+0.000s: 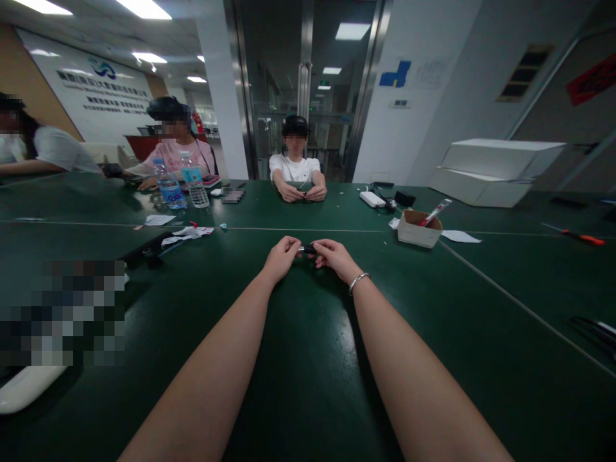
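Both arms reach forward over the dark green table (308, 359). Between my hands is a small, short black object with a silver end (308, 249); its kind is too small to make out. My left hand (283, 258) pinches the silver end between thumb and fingertips. At the black end, my right hand (333, 256) grips with thumb and forefinger, its other fingers curled below. A silver bangle (359, 282) circles my right wrist. The object is held just above the tabletop, roughly level, and the fingertips partly cover it.
Across the table sits a person (294, 168); two others are at the left. Water bottles (194, 183) stand at the back left, near paper scraps (187, 235). To the right are a small open box (419, 230), a white power bank-like block (372, 199), white boxes (486, 176) and a screwdriver (584, 238).
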`<state>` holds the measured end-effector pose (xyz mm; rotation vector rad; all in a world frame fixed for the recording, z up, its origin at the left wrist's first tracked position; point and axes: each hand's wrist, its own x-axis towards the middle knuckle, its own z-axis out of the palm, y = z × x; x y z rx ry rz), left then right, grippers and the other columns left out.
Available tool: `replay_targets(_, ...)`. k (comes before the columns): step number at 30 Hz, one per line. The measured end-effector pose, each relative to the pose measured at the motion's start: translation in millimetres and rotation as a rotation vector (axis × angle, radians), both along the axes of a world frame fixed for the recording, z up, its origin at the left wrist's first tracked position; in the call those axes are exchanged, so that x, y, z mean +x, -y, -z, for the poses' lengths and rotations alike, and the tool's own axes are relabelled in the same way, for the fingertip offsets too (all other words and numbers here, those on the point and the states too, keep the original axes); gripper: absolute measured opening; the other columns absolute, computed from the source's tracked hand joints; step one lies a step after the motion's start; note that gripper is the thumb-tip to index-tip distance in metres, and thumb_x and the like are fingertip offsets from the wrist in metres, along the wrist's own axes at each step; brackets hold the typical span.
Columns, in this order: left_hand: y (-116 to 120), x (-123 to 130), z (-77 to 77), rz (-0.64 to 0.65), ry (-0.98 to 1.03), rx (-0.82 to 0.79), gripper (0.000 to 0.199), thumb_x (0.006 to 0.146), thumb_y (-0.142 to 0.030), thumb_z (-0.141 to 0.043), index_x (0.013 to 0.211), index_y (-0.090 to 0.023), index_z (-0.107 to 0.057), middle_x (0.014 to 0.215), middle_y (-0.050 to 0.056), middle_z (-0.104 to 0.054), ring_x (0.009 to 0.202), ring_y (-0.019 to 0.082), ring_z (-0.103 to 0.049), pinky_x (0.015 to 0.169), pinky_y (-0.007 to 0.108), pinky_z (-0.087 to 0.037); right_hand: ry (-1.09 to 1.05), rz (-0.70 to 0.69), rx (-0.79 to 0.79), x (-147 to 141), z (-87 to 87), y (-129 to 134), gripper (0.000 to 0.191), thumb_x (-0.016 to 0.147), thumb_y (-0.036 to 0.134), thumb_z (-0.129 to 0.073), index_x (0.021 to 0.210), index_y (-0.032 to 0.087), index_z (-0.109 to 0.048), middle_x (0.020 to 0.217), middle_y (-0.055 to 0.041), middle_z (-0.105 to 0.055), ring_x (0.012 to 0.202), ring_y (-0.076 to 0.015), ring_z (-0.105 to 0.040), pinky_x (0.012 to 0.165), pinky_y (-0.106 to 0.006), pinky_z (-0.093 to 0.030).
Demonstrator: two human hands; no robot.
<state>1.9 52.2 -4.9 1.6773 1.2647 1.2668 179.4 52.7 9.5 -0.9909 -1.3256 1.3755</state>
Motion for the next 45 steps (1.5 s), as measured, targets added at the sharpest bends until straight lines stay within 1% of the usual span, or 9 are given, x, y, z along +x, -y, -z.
replay_targets(11,-0.1,-0.4,-0.5,-0.001,-0.011,0.031,0.019,0.085,-0.033,-0.053,0.095,-0.019,-0.063,0.084,0.002,-0.065,0.072,0.013,-0.059,0.066,0.025,-0.044,0.020,0.013,-0.016,-1.1,-3.6,2.5,0.008,0.087,0.019,-0.064,0.093,0.013,-0.064,0.067,-0.0024,-0.070,0.044,-0.0059,-0.057,0.044,-0.016,-0.053)
replay_targets(15,2.3,0.6,-2.2,0.009,-0.010,0.009,0.026,0.090,-0.037,-0.044,0.094,-0.019,-0.063,0.070,0.001,-0.062,0.062,0.013,-0.054,0.061,0.026,-0.042,0.012,0.020,-0.023,-1.5,-4.7,3.6,0.006,0.088,0.016,-0.062,0.093,0.013,-0.064,0.066,-0.0021,-0.069,0.043,-0.0059,-0.057,0.044,-0.016,-0.053)
replay_targets(19,2.1,0.8,-1.3,0.014,0.012,0.056,0.018,0.088,-0.030,-0.050,0.094,-0.019,-0.063,0.079,0.002,-0.065,0.075,0.014,-0.060,0.069,0.025,-0.044,0.003,0.027,-0.027,-1.6,-5.1,3.7,0.004,0.089,0.014,-0.060,0.091,0.013,-0.064,0.066,-0.0021,-0.069,0.043,-0.0062,-0.057,0.043,-0.016,-0.052)
replay_targets(22,0.6,0.3,0.2,0.028,0.007,0.017,0.022,0.089,-0.034,-0.048,0.096,-0.019,-0.063,0.075,0.002,-0.064,0.070,0.014,-0.060,0.066,0.026,-0.044,0.008,0.029,-0.024,-1.7,-4.7,2.9,0.004,0.088,0.015,-0.062,0.091,0.014,-0.064,0.066,-0.0016,-0.068,0.043,-0.0062,-0.057,0.043,-0.017,-0.053)
replay_targets(26,0.0,0.2,1.0,0.033,0.009,0.031,0.018,0.085,-0.030,-0.053,0.096,-0.019,-0.063,0.079,0.002,-0.065,0.075,0.014,-0.061,0.069,0.025,-0.045,0.015,0.030,-0.024,-1.6,-3.6,1.3,0.004,0.087,0.016,-0.063,0.091,0.014,-0.065,0.065,-0.0007,-0.068,0.042,-0.0058,-0.056,0.043,-0.017,-0.053)
replay_targets(29,0.6,0.1,0.7,0.031,0.017,0.022,0.021,0.088,-0.032,-0.050,0.096,-0.019,-0.063,0.077,0.001,-0.064,0.070,0.014,-0.060,0.065,0.025,-0.044,0.013,0.016,-0.022,-1.1,-2.5,0.5,0.006,0.087,0.017,-0.064,0.092,0.014,-0.065,0.069,-0.0019,-0.069,0.043,-0.0056,-0.057,0.044,-0.016,-0.053)
replay_targets(38,0.6,-0.3,0.0,-0.002,-0.001,0.043,0.019,0.083,-0.029,-0.055,0.095,-0.019,-0.065,0.085,0.002,-0.067,0.076,0.015,-0.061,0.072,0.027,-0.045,0.015,0.008,-0.011,-0.2,-0.5,-0.4,0.008,0.087,0.017,-0.063,0.094,0.014,-0.066,0.071,-0.0025,-0.070,0.044,-0.0057,-0.057,0.045,-0.016,-0.054)
replay_targets(42,1.2,0.3,-0.7,0.002,0.002,0.022,0.022,0.086,-0.033,-0.051,0.096,-0.019,-0.064,0.075,0.002,-0.065,0.071,0.015,-0.060,0.069,0.027,-0.045,0.019,0.015,-0.013,-1.1,-3.4,1.8,0.006,0.087,0.015,-0.063,0.093,0.014,-0.065,0.069,-0.0014,-0.069,0.043,-0.0052,-0.056,0.044,-0.016,-0.053)
replay_targets(45,1.7,0.5,-1.1,0.007,0.000,0.039,0.019,0.086,-0.030,-0.051,0.095,-0.019,-0.064,0.078,0.002,-0.066,0.076,0.015,-0.061,0.072,0.027,-0.044,0.023,0.013,-0.018,-1.8,-4.8,2.8,0.006,0.087,0.014,-0.063,0.092,0.014,-0.065,0.069,-0.0012,-0.069,0.043,-0.0052,-0.056,0.043,-0.016,-0.053)
